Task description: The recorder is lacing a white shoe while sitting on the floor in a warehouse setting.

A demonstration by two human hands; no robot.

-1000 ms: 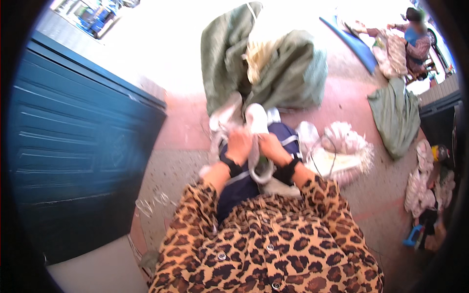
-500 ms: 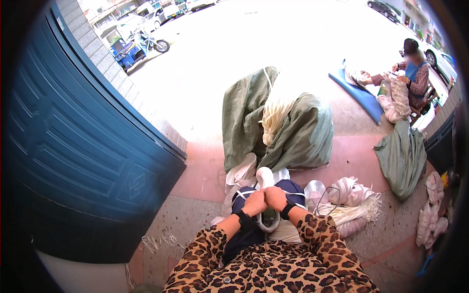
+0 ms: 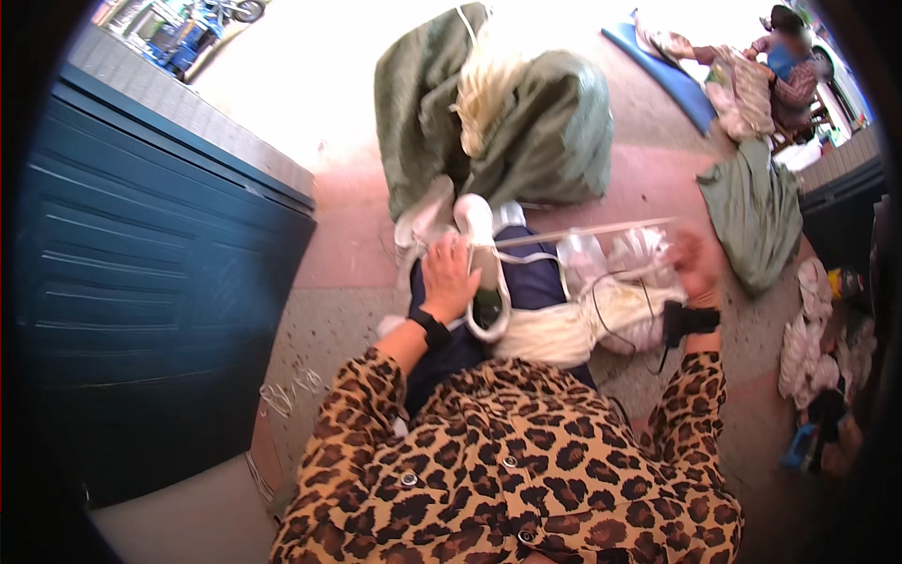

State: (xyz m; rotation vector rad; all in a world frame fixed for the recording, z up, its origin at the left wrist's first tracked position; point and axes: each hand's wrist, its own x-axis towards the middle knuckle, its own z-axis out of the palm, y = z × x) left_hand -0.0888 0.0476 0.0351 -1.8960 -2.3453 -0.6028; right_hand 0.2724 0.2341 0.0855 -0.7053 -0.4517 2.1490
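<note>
A white shoe (image 3: 489,324) rests on my lap, its toe pointing away from me and its dark green inside showing. My left hand (image 3: 448,275) is against the shoe's left side, holding it near the lacing. Out to the right, my right hand (image 3: 693,263) is smeared by motion and closed on a white shoelace (image 3: 592,229), which stretches taut from the shoe. Another pale shoe (image 3: 425,214) lies just beyond my left hand. Across my lap and to its right runs a bundle of cream laces (image 3: 545,336).
Green sacks (image 3: 554,132) with a hank of cream laces (image 3: 484,89) stand ahead. A blue door (image 3: 160,301) is at left. Another person (image 3: 794,80) sits at far right near a green sack (image 3: 752,216). Clear plastic bags (image 3: 583,258) lie beside my lap.
My hands were together at the shoe; now the right has swung far right, drawing the lace out, while the left has moved onto the shoe's left side. The view has tilted downward.
</note>
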